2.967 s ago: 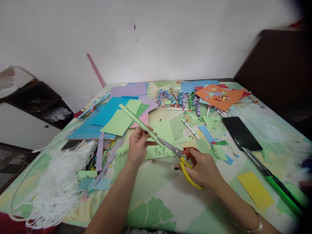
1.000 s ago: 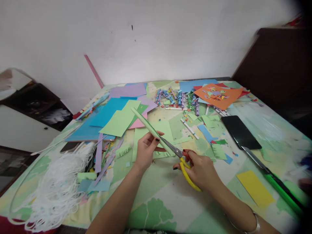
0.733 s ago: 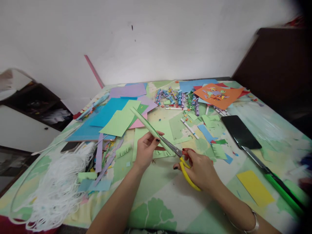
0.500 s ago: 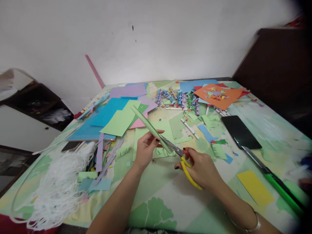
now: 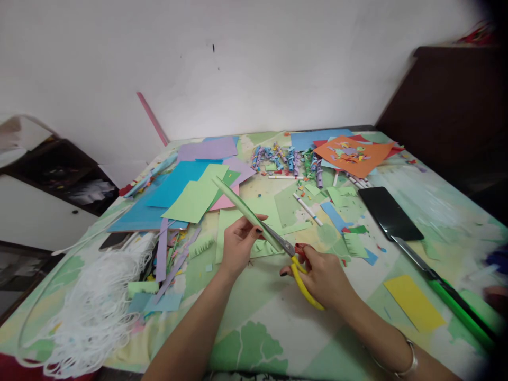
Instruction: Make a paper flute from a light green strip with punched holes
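Note:
My left hand (image 5: pixel 241 242) is closed on a long, narrow folded strip of light green paper (image 5: pixel 235 198), which slants up to the left. My right hand (image 5: pixel 319 272) grips scissors with yellow and red handles (image 5: pixel 302 286). The scissor blades lie along the lower part of the strip, close to my left fingertips. Beneath the strip, a light green sheet (image 5: pixel 273 209) rests on the patterned tablecloth.
At the left are white cord (image 5: pixel 95 312) and coloured sheets (image 5: pixel 174 182). Rolled paper pieces (image 5: pixel 291 159) and an orange sheet (image 5: pixel 359 163) lie at the back. To the right are a black phone (image 5: pixel 391 214), green-handled scissors (image 5: pixel 448 293) and yellow paper (image 5: pixel 415 301).
My right hand and the scissors have shifted slightly left, nearer the strip. The whole view has moved a little. Both hands keep their holds.

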### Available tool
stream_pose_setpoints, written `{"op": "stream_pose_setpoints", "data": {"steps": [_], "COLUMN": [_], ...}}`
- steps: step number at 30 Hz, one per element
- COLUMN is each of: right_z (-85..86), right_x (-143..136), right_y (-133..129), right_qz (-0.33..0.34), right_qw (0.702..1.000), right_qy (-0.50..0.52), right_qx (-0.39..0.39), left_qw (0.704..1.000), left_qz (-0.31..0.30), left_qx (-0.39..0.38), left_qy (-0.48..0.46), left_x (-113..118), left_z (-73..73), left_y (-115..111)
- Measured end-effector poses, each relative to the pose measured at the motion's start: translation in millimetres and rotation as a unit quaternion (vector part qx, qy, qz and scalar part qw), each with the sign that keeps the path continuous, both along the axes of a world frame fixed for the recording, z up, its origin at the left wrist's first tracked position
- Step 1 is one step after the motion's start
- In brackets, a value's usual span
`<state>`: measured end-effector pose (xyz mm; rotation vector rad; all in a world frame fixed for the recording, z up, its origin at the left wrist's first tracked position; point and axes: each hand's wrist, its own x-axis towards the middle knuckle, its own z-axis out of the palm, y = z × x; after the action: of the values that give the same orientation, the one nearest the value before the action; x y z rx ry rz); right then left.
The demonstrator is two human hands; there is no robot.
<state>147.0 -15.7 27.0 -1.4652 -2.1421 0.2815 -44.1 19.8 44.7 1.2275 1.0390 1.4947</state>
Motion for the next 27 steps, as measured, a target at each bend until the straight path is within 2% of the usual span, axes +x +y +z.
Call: {"op": "stream_pose_setpoints", "data": {"steps": [6, 9, 14, 22, 27], "right_z": [4.5, 3.2, 0.0, 6.0, 2.2], "right_x": [-3.0, -4.3, -4.2, -5.2, -5.5], "right_y": [-0.9, -1.8, -3.2, -2.3, -4.2], "right_qz": [-0.008, -0.003, -0.002, -0.017, -0.012], "right_qw": [0.995, 0.993, 0.993, 0.993, 0.994], "right_qy": [0.009, 0.032, 0.052, 0.029, 0.048], "right_qx": [-0.094, -0.114, -0.110, -0.109, -0.096], "left_qw": [1.000, 1.000, 1.000, 0.998, 0.998], "left_qz": [-0.009, -0.005, -0.010, -0.023, -0.023], "left_qx": [-0.007, -0.009, -0.019, -0.021, -0.019], "left_qy": [0.019, 0.023, 0.017, 0.045, 0.047], "left_x": [3.5, 4.6, 4.0, 7.4, 7.3], "left_z": [1.4, 2.3, 2.3, 2.7, 4.2], "left_y": [-3.1, -3.5, -3.3, -7.3, -7.2]}}
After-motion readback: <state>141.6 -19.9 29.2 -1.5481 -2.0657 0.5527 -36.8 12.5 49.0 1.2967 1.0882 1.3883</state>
